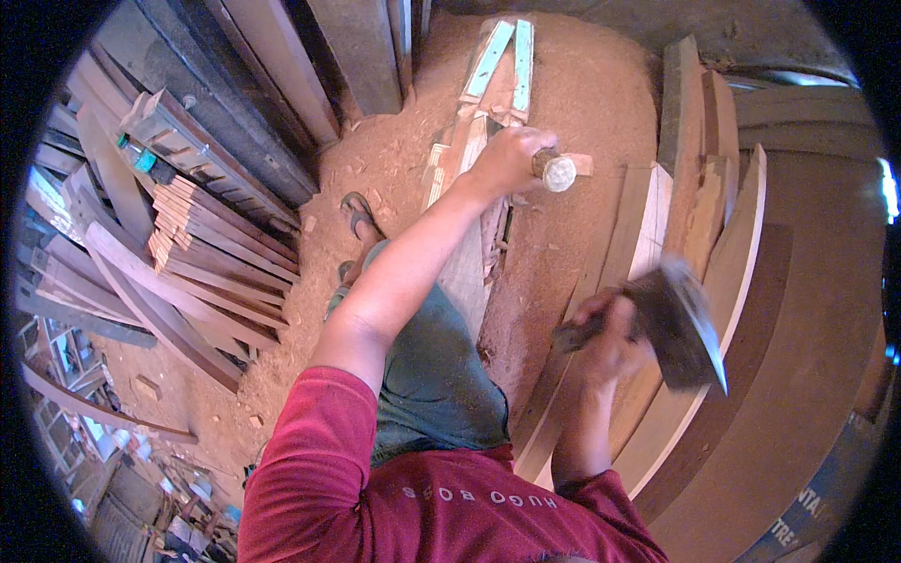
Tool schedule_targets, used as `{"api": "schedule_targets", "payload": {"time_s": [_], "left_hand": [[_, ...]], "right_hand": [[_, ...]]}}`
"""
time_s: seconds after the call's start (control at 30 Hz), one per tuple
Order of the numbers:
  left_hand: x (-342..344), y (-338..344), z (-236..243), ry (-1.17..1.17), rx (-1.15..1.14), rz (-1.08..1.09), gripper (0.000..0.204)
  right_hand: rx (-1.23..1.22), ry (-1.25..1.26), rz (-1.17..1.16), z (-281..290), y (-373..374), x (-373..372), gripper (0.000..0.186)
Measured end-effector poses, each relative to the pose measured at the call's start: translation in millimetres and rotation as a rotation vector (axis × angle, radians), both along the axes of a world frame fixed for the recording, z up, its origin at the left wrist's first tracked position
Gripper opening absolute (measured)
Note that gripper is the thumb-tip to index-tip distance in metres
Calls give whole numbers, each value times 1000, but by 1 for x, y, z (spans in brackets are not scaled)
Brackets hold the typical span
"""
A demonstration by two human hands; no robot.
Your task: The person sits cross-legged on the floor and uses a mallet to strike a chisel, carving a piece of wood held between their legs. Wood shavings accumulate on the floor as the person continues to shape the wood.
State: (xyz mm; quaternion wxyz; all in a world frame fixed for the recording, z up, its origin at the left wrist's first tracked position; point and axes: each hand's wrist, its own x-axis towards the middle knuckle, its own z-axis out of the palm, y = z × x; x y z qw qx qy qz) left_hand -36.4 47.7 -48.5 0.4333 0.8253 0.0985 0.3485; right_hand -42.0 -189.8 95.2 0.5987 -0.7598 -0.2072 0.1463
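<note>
My left hand (511,161) is closed round an upright chisel, whose pale, battered round handle end (559,174) faces up. Its blade is hidden below my hand. Under that hand and forearm runs a long piece of wood (466,281) on the dusty ground. My right hand (615,342), lower and to the right, grips a hatchet (678,324) with a broad dark blade and a bright edge. The hatchet is smeared by motion and apart from the chisel. A small wood block (583,165) shows just right of the chisel handle.
Two pale-green painted wood strips (488,64) lie at the far end. Long boards (648,216) stand or lie along my right. Stacked curved slats (221,230) fill the left, near leaning dark planks (371,56). Wood chips and sawdust cover the ground (601,103). My sandalled foot (358,211) is at left.
</note>
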Motion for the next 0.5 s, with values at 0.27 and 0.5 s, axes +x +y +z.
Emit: {"api": "schedule_targets", "payload": {"time_s": [0.27, 0.5], "left_hand": [[0, 4, -5, -12, 28, -42, 22], [-2, 0, -12, -48, 19, -53, 22]], "right_hand": [[-566, -349, 251, -58, 47, 22, 41], [190, -21, 254, -76, 13, 14, 33]]}}
